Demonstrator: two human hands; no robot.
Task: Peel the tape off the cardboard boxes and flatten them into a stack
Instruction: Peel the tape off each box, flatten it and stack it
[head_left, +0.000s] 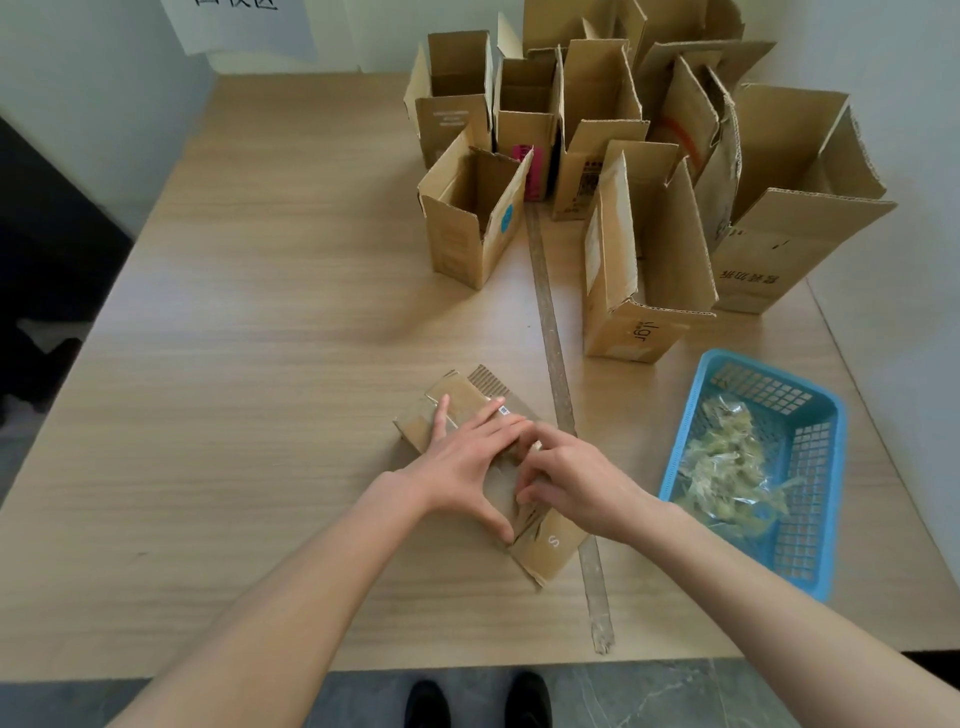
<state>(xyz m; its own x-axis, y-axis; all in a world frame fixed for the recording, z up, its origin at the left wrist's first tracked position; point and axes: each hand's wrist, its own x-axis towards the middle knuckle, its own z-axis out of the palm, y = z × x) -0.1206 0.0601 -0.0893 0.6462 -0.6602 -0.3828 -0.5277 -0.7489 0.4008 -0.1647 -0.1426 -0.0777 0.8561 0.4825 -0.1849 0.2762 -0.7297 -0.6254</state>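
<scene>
Nearest the camera, a pair of dark shoes (478, 701) stood on the grey floor below the edge of the wooden table (260, 364). Above them both forearms reached in over the tabletop to a small flattened cardboard box (545, 551) lying near the front edge, just left of a long worn strip (558, 374) running along the table. The left hand (467, 462) lay flat on the box, fingers straight and spread, pressing it down with the thumb angled towards the near end. The right hand (566, 478) sat just beside it, touching its fingertips, with the fingers bent down onto the cardboard; whether they pinched tape or merely pressed could not be told. To the right, a blue plastic basket (810, 499) held a crumpled heap of clear, yellowish peeled tape (727, 467). Farther back, on the right half of the table, a cluster of upright open cardboard boxes (623, 182) stood close together, flaps raised, the nearest two flanking the far end of the strip.
</scene>
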